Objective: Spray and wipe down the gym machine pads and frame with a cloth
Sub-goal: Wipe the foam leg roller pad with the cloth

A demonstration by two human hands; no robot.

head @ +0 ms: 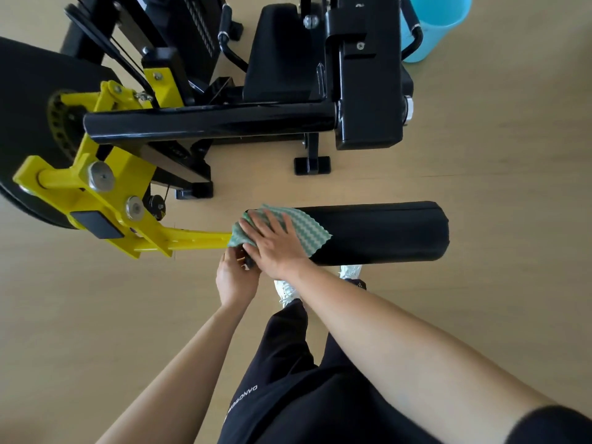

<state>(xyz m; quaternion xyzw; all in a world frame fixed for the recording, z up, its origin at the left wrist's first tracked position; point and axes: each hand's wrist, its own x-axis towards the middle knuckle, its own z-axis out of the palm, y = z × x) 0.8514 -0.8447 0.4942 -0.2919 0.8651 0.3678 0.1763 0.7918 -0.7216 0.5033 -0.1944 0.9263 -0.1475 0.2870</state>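
Observation:
A black cylindrical roller pad lies across the middle of the view, on the end of a yellow lever arm. A green-and-white wavy-patterned cloth is draped over the pad's left end. My right hand lies flat on the cloth with fingers spread, pressing it onto the pad. My left hand is just below the pad's left end, fingers curled around something small and dark that I cannot make out. No spray bottle is in sight.
The black machine frame and seat pad stand beyond the roller. A big black disc with a yellow bracket is at left. A light-blue bucket stands on the wooden floor at top right. My legs and white shoes are under the pad.

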